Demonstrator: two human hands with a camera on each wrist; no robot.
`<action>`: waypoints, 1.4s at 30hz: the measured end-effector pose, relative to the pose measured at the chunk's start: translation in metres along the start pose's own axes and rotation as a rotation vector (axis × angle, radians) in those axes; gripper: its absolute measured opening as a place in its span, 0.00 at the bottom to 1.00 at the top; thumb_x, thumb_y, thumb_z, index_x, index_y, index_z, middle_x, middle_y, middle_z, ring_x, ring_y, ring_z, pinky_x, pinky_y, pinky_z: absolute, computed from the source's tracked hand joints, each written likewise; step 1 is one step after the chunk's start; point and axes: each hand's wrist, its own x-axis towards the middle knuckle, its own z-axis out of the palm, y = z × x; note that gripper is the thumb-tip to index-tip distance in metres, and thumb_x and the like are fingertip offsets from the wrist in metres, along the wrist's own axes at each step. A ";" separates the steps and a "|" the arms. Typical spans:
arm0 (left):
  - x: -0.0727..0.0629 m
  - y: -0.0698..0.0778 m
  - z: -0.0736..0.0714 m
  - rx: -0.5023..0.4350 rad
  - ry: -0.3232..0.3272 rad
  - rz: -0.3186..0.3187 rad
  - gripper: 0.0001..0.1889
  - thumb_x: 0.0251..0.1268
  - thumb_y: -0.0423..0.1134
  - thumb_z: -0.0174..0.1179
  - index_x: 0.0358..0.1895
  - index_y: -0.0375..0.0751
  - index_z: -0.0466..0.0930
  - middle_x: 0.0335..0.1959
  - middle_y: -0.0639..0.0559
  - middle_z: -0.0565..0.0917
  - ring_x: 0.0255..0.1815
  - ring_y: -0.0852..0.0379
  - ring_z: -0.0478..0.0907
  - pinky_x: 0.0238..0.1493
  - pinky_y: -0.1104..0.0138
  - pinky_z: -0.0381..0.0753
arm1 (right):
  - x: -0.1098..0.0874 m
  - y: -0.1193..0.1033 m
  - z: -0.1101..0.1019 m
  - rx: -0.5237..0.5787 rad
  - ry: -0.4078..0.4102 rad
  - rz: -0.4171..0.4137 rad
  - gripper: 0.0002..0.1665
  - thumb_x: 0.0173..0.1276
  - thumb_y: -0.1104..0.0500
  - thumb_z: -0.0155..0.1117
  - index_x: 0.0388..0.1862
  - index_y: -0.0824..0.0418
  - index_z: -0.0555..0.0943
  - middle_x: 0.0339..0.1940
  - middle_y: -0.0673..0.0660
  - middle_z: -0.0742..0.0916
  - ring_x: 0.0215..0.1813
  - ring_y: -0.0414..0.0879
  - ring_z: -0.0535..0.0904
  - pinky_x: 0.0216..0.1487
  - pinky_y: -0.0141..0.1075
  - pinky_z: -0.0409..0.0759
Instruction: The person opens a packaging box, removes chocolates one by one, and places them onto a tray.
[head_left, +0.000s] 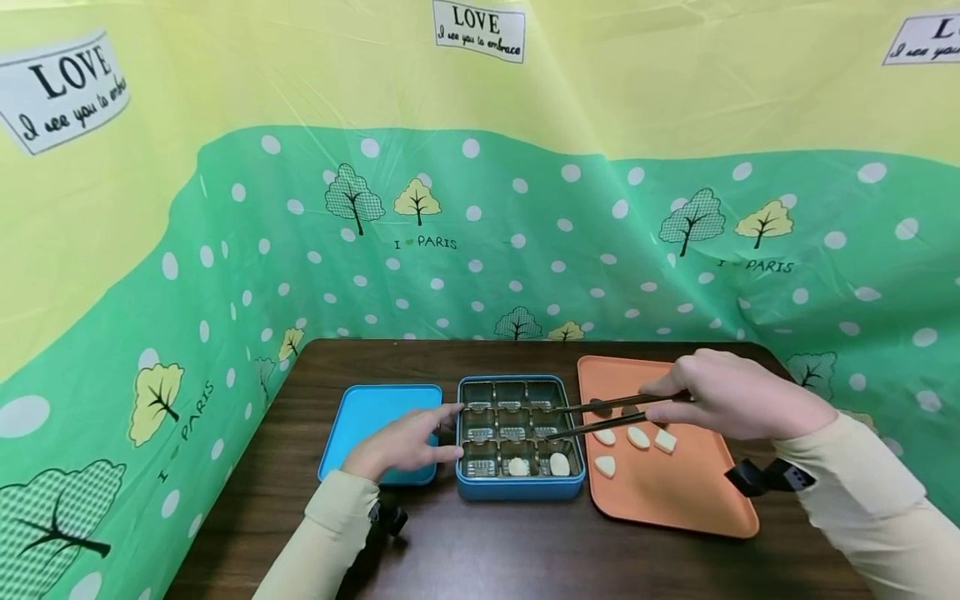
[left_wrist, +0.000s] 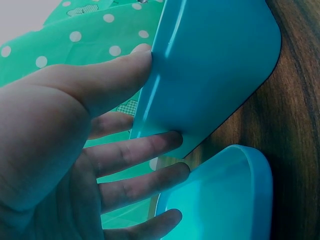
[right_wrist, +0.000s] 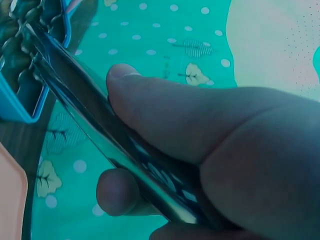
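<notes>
My right hand grips a pair of dark chopsticks above the right side of a blue box with a divided insert. The chopstick tips stand apart over the right column, and I see nothing between them. A round whitish piece lies in the front middle compartment, an oval white piece in the front right one. With fingers extended, my left hand touches the box's left side. In the left wrist view the thumb rests at the box's rim.
On the right, an orange tray holds several white pieces, among them a squarish one, and dark round pieces partly behind the chopsticks. A blue lid lies left of the box, under the left hand. A patterned green-and-yellow cloth hangs around the dark wooden table.
</notes>
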 end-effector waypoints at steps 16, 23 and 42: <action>-0.001 0.002 -0.002 0.008 -0.001 -0.016 0.40 0.75 0.54 0.66 0.83 0.45 0.60 0.68 0.45 0.80 0.69 0.45 0.78 0.65 0.47 0.79 | 0.034 -0.022 0.018 0.074 -0.075 -0.142 0.10 0.75 0.46 0.69 0.44 0.47 0.93 0.21 0.29 0.83 0.17 0.26 0.73 0.26 0.29 0.71; 0.000 0.002 -0.002 0.021 -0.001 -0.009 0.41 0.75 0.53 0.66 0.83 0.44 0.60 0.67 0.44 0.81 0.68 0.45 0.78 0.65 0.47 0.79 | 0.042 -0.028 0.026 0.039 -0.134 -0.089 0.12 0.74 0.46 0.71 0.44 0.50 0.94 0.17 0.29 0.82 0.16 0.29 0.74 0.24 0.30 0.69; -0.001 0.001 -0.001 -0.007 -0.002 -0.004 0.41 0.74 0.52 0.67 0.83 0.42 0.61 0.66 0.43 0.82 0.67 0.44 0.79 0.65 0.47 0.79 | 0.067 -0.061 0.041 -0.073 -0.176 -0.067 0.25 0.69 0.49 0.76 0.14 0.42 0.76 0.11 0.38 0.64 0.16 0.34 0.60 0.21 0.30 0.56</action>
